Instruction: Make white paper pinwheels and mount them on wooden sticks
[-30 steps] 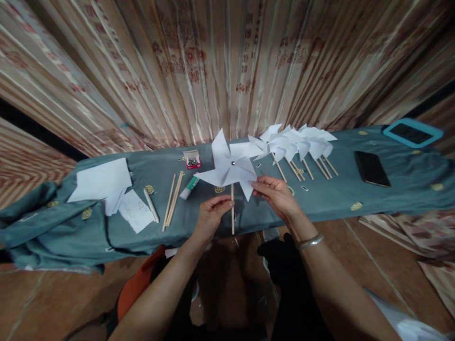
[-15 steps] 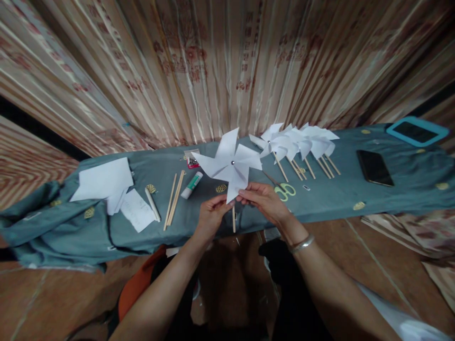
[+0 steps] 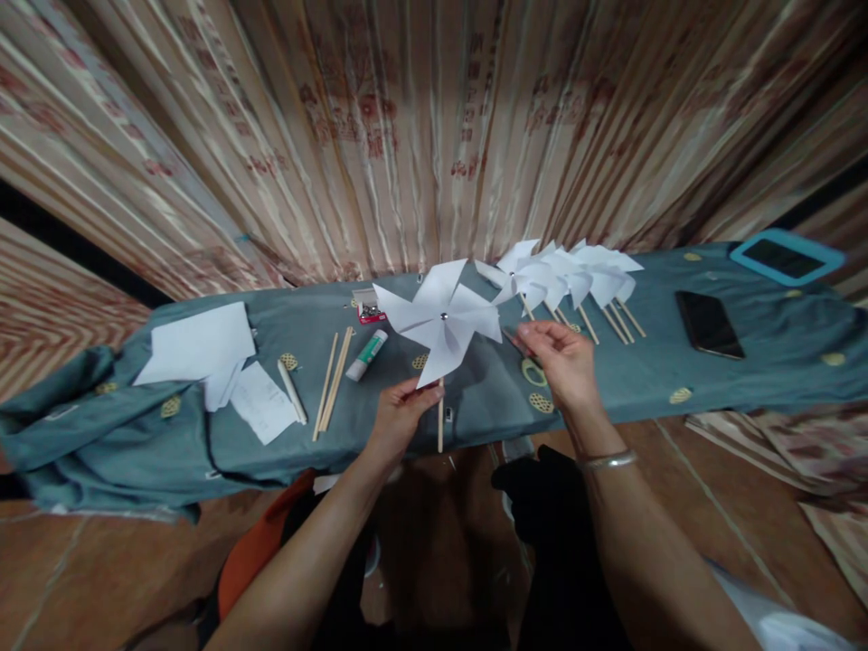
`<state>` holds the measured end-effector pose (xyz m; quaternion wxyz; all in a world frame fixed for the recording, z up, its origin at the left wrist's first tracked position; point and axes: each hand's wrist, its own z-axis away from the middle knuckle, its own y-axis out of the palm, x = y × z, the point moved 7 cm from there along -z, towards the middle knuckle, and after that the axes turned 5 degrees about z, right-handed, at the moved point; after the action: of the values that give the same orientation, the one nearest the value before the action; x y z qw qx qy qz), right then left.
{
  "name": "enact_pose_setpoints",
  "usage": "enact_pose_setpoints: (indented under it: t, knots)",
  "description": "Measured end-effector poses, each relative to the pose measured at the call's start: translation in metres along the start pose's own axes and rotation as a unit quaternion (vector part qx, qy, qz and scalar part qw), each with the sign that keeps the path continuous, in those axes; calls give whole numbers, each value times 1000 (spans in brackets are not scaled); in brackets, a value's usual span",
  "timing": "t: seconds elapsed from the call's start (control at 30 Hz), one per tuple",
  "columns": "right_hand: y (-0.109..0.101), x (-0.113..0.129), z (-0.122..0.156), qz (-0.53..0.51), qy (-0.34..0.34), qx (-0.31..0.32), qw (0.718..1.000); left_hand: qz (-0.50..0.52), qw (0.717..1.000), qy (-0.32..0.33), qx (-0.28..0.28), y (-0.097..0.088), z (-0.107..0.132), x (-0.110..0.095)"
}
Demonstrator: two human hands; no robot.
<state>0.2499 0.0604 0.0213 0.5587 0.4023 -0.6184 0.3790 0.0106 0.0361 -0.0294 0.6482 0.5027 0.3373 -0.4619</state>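
Observation:
A white paper pinwheel (image 3: 461, 336) with a metal pin at its centre faces up on a thin wooden stick (image 3: 440, 425). My left hand (image 3: 400, 411) pinches the stick just below the blades. To the right of the pinwheel, apart from it, my right hand (image 3: 562, 362) has its fingers curled and pressed together; whether anything is in them I cannot make out. Under the right fingers lies a pair of scissors (image 3: 533, 372) with yellow-green handles, partly covered by the hand. Behind that hand, several finished pinwheels (image 3: 576, 271) lie overlapping in a row.
Left on the cloth-covered table (image 3: 271, 470) are a glue stick (image 3: 367, 354), an open red box of pins (image 3: 370, 310), loose wooden sticks (image 3: 334, 384), a white pen-like stick (image 3: 291, 391) and paper sheets (image 3: 200, 344). A phone (image 3: 709, 324) and a blue-framed tablet (image 3: 787, 257) lie right.
My right hand has let go of the pinwheel's blade and moved right, over the scissors. The blades have turned a little clockwise. My left hand keeps its hold.

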Motion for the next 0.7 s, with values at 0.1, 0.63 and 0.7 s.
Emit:
enact_pose_setpoints:
  t: [0.1, 0.63, 0.7]
  knots:
    - [-4, -3, -6, 1, -23, -16, 1000, -4, 1000, -18, 17, 3, 1, 4]
    - [27, -14, 6, -13, 84, 97, 992, -3, 1000, 2, -10, -2, -3, 1]
    - [34, -15, 11, -24, 104, 126, 986, -1, 1000, 1, -17, -3, -3, 1]
